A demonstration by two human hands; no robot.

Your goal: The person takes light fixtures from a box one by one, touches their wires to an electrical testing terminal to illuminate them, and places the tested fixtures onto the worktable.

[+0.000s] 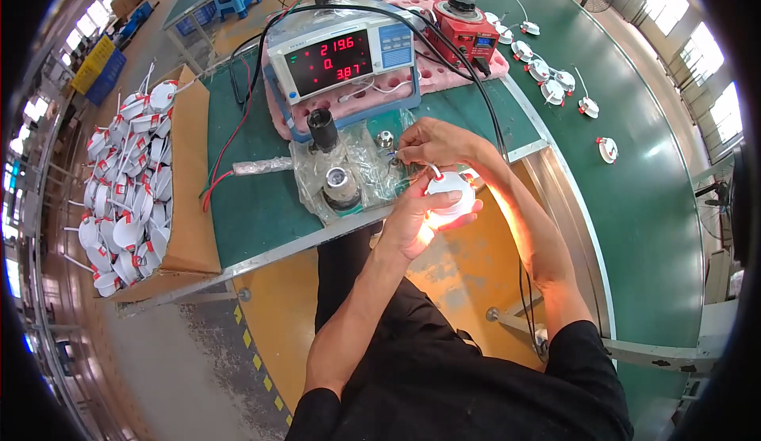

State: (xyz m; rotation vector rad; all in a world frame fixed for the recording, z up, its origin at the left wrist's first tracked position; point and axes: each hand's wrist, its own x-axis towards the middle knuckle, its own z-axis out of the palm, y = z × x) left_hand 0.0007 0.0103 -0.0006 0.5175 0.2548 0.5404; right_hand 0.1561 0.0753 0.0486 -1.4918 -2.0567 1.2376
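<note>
My left hand (pixel 412 217) grips a small round white lamp (pixel 452 193) that glows brightly against my palm. My right hand (pixel 432 141) is just above it, fingers pinched on the lamp's thin wire leads (pixel 412 170) beside a metal contact post (pixel 386 140) on the test jig. The jig, wrapped in clear plastic, holds a black socket (pixel 323 128) and a round fitting (pixel 338 179) to the left of my hands.
A meter box with red digits (pixel 341 59) and a red transformer with a black knob (pixel 466 30) stand behind. A cardboard box (pixel 192 195) at left holds several white lamps. More lamps (pixel 547 68) lie on the green conveyor at right.
</note>
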